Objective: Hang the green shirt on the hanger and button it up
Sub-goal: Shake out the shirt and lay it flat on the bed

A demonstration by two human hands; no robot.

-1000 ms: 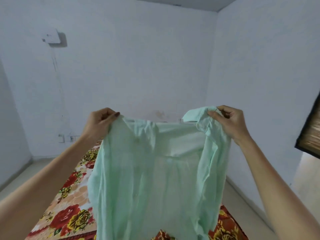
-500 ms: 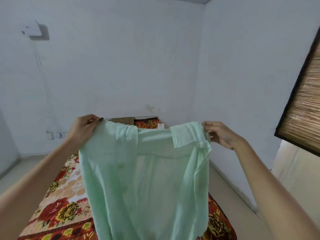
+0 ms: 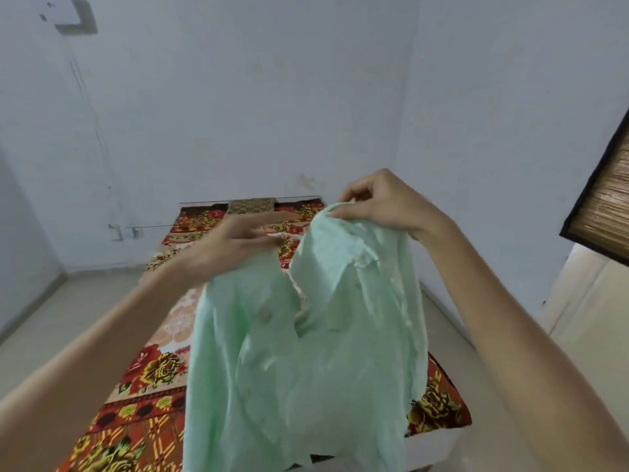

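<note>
Head camera faces forward-down over the bed [image 3: 153, 369].

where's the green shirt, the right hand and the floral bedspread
green shirt [image 3: 306, 369], head view, middle of the hanging fabric
right hand [image 3: 388, 206], head view, back of the hand
floral bedspread [image 3: 153, 369], head view, flower print left of shirt

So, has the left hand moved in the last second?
Yes. The left hand moved right, from near the wall socket to in front of the brown pillow.

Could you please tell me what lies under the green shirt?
The floral bed cover shows under the shirt on both sides. The shirt covers its middle, so anything lying there, a hanger included, cannot be seen.
</note>
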